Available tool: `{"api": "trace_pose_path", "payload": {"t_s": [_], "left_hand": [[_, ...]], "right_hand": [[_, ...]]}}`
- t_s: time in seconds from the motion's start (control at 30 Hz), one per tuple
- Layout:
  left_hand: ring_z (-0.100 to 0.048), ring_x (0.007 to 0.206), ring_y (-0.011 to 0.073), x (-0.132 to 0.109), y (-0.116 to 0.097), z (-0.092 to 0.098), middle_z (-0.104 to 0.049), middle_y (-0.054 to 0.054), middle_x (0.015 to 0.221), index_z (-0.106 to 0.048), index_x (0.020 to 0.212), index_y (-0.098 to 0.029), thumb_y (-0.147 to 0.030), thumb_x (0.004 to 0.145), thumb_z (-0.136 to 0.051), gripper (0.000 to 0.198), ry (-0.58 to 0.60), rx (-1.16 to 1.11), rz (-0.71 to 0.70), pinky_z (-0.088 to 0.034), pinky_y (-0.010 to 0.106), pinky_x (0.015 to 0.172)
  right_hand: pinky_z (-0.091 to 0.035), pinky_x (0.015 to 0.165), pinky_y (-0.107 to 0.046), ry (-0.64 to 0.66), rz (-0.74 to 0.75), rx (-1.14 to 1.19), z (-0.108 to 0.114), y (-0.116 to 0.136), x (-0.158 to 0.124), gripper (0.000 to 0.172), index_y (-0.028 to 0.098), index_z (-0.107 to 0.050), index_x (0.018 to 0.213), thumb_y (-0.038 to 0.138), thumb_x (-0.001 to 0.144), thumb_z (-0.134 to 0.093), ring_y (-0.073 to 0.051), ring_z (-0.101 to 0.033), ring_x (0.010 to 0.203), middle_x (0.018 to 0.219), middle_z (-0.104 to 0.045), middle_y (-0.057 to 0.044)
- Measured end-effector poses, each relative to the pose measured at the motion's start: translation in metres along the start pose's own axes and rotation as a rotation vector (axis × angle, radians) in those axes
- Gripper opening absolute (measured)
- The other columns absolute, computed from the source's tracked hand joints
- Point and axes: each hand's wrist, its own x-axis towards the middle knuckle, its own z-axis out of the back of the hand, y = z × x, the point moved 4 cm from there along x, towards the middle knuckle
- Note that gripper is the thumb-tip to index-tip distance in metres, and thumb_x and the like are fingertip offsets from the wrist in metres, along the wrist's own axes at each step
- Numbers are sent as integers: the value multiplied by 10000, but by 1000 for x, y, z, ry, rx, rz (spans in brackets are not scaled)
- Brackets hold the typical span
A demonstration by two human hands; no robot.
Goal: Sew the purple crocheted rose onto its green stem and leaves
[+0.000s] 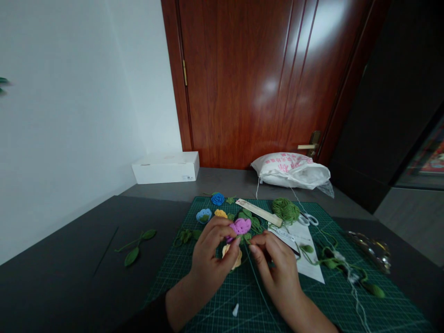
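Note:
My left hand point(212, 259) is closed around a purple crocheted flower point(240, 226), thumb and fingers pinching it above the green cutting mat point(208, 296). My right hand point(277, 266) is beside it, fingers pinched close to the flower's underside; a thin green strand runs down from there, but what the fingers hold is too small to name. A cream crocheted flower point(237, 261) lies under the hands. Blue point(218, 199), light blue point(204, 215) and yellow point(220, 213) flowers lie just beyond.
A green yarn ball point(286, 210), a wooden ruler point(259, 212), scissors point(308, 219) and white paper point(305, 252) lie on the mat. Leafy green stems point(136, 244) lie left and right point(347, 270). A white box point(166, 167) and a white bag point(293, 170) sit by the door.

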Motion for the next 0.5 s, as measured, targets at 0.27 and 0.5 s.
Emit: {"api": "trace_pose_path", "payload": {"t_s": [0.27,0.5], "left_hand": [[-611,895,190,1,-2,2,-627,54,925,-599,888,-195,-31,838,-599,172,5,-40,-15,-517,328,807],[-618,918,201,4,-6,3,-644,67,940,-607,907,-190,-18,847,-587,183,36,-3,-67,-512,362,850]], "right_hand": [[-439,599,-272,10,8,-49,2,-3,0,115,203,-598,916,151,963,-507,-172,-600,676,764,-611,-19],[-412,589,-283,31,160,-240,9,-2,3,159,186,-628,911,130,967,-491,-178,-571,669,749,-599,-35]]}}
